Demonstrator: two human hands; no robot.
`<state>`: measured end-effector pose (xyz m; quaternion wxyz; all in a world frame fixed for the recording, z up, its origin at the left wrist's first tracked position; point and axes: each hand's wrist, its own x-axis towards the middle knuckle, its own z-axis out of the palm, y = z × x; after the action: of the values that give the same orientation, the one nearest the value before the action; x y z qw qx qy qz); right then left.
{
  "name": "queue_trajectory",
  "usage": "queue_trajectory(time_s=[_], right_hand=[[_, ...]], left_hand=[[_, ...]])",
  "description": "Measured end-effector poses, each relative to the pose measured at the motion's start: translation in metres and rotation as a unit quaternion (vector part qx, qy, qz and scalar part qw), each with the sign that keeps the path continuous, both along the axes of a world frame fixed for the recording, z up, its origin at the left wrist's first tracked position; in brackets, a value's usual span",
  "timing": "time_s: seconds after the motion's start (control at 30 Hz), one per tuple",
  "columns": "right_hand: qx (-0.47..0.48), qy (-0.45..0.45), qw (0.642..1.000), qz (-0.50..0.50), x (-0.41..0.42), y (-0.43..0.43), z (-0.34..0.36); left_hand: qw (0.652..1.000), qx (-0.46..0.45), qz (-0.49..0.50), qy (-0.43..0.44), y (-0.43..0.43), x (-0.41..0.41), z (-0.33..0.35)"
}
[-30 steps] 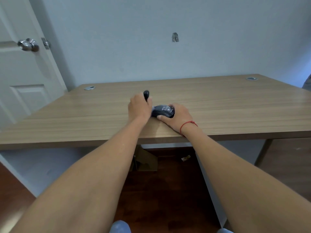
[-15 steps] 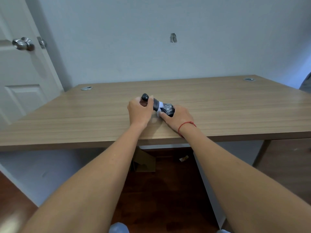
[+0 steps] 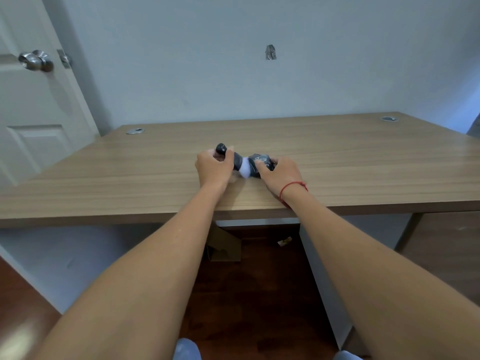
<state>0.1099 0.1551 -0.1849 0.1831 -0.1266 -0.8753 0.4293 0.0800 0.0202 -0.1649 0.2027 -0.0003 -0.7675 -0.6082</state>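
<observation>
A small dark object (image 3: 242, 165) with a rounded black end and a pale lavender band in its middle lies across the wooden desk (image 3: 337, 162), near the front edge. My left hand (image 3: 213, 167) grips its black rounded end. My right hand (image 3: 279, 175), with a red string round the wrist, holds the other dark, speckled end. The two ends are drawn apart, so the pale middle shows between my hands. Motion blur hides what the object is.
A white door (image 3: 39, 113) with a metal knob (image 3: 35, 59) stands at the left. Two metal cable grommets sit at the desk's back corners: the left grommet (image 3: 135, 130) and the right grommet (image 3: 389, 119). A cardboard piece (image 3: 226, 246) lies on the dark floor under the desk.
My left hand has tilted the black end down and pulled it left, away from the right hand. The pale middle of the object has come into view between the hands.
</observation>
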Motion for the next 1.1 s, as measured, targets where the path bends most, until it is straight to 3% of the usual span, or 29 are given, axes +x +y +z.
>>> queue_trajectory(time_s=[0.07, 0.13, 0.3, 0.43, 0.6, 0.8, 0.97, 1.1], right_hand=[[0.002, 0.005, 1.0, 0.002, -0.002, 0.0, -0.002], [0.004, 0.007, 1.0, -0.001, -0.004, 0.001, -0.002], [-0.007, 0.006, 1.0, -0.007, -0.005, 0.001, -0.002], [-0.002, 0.009, 1.0, -0.005, -0.004, 0.0, -0.003], [0.003, 0.011, 1.0, -0.01, -0.006, 0.003, -0.004], [0.02, 0.019, 1.0, -0.011, -0.007, 0.003, -0.005], [0.017, 0.018, 1.0, -0.018, -0.008, 0.004, -0.005], [0.017, 0.019, 1.0, -0.015, -0.009, 0.003, -0.006]], left_hand=[[0.999, -0.029, 0.04, 0.024, 0.003, 0.001, 0.002], [0.999, -0.031, 0.019, 0.021, 0.005, 0.002, 0.003], [0.998, 0.053, -0.035, -0.027, 0.002, 0.001, 0.001], [1.0, -0.011, 0.008, 0.001, 0.003, 0.002, 0.002], [0.993, 0.082, -0.076, -0.046, 0.0, 0.004, 0.001], [1.0, 0.008, -0.015, -0.01, 0.002, 0.0, -0.003], [0.986, 0.071, -0.135, -0.073, -0.007, 0.0, -0.002], [0.998, 0.045, -0.047, -0.022, -0.001, -0.004, -0.004]])
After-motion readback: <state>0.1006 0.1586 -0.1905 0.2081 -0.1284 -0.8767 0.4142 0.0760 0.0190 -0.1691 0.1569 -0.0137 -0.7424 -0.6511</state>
